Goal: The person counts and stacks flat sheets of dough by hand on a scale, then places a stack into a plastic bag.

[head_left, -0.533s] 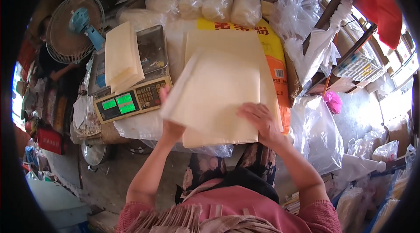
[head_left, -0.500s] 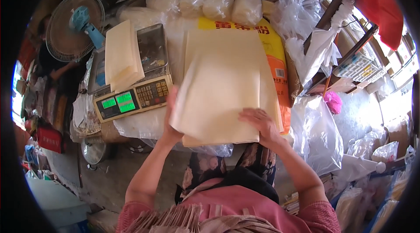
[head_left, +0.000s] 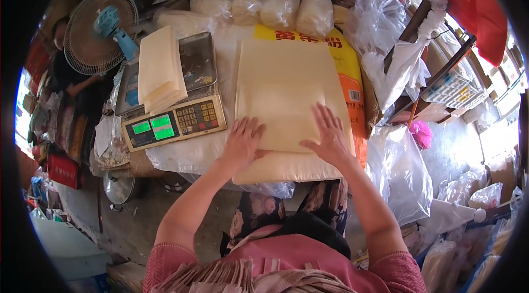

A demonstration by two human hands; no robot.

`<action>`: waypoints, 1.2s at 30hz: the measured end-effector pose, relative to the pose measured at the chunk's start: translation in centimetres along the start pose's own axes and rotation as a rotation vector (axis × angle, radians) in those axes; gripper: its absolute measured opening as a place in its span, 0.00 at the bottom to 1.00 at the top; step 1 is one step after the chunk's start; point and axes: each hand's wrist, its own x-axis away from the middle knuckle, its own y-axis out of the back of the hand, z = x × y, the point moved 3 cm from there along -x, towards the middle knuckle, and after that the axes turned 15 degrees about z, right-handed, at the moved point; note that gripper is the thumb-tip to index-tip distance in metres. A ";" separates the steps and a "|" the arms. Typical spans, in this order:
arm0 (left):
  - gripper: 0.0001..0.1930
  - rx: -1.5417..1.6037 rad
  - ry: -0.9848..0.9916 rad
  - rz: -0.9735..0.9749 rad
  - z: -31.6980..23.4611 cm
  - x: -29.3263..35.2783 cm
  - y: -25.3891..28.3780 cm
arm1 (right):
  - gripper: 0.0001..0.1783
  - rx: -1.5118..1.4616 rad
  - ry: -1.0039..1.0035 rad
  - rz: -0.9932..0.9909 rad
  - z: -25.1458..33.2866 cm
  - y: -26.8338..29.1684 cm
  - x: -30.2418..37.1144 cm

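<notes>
Under both flat, spread hands, left hand [head_left: 242, 139], right hand [head_left: 329, 136]: cream sheet stack [head_left: 286, 89].

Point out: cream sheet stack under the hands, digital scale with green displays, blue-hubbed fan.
cream sheet stack [head_left: 286, 86], head view, bare upper face
digital scale with green displays [head_left: 173, 125], head view, front panel
blue-hubbed fan [head_left: 104, 20], head view, hub

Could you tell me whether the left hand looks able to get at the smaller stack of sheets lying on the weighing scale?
Probably yes: the left hand lies flat on the big sheet pile, and nothing stands between it and the small stack on the scale.
</notes>
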 end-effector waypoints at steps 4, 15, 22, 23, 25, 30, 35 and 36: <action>0.30 0.118 -0.110 0.094 3.8 0.7 0.9 | 0.54 0.231 0.208 0.367 -1.6 0.5 1.2; 0.31 0.253 0.351 -0.369 2.3 -4.5 0.0 | 0.32 -0.232 -0.401 0.077 -3.8 0.1 -3.0; 0.40 0.060 0.326 -0.040 1.9 -5.9 -3.0 | 0.30 0.383 0.095 -0.118 -3.0 -3.0 -4.1; 0.43 0.095 0.362 -0.002 1.8 -5.9 -2.7 | 0.30 0.384 0.100 -0.117 -1.8 -2.7 -3.8; 0.44 0.370 0.368 -0.258 0.6 -4.0 -1.8 | 0.28 0.313 -0.086 -0.006 0.6 -2.5 -3.0; 0.46 1.349 0.371 -0.254 1.3 0.2 -6.4 | 0.29 0.082 0.269 0.030 7.2 -5.6 2.3; 0.48 1.243 0.052 -0.738 7.8 0.6 12.2 | 0.28 -0.028 0.290 0.101 3.6 -5.0 2.7; 0.46 1.224 0.111 -0.733 12.2 1.9 14.5 | 0.28 -0.032 0.311 0.105 3.9 -5.1 2.9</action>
